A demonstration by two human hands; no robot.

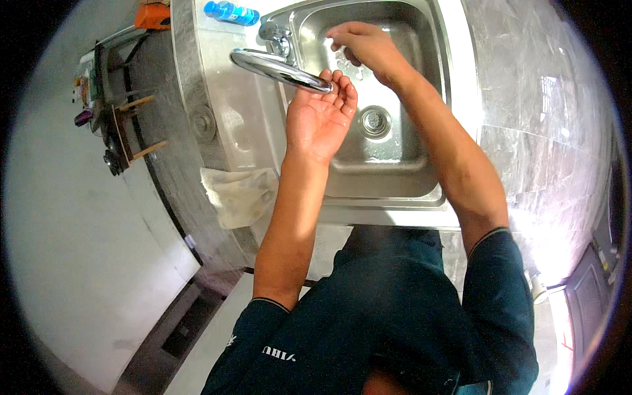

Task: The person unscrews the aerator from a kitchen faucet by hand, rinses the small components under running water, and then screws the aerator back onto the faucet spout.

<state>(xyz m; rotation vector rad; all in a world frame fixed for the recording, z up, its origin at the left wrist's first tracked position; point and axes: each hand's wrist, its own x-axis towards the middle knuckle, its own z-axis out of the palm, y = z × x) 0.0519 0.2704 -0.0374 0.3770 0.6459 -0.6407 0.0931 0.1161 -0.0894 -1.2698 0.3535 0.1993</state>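
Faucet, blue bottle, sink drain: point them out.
Faucet (282, 71): head view, on the curved chrome spout.
Blue bottle (231, 13): head view, on the middle of its body.
Sink drain (374, 122): head view, on the round strainer.

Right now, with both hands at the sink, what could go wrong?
Your left hand is right by the spout of the faucet, so it might knock against the metal. The sink looks wet, so your right hand could slip if it leans there.

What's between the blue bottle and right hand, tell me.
From blue bottle to right hand, the head view shows faucet body, then sink rim.
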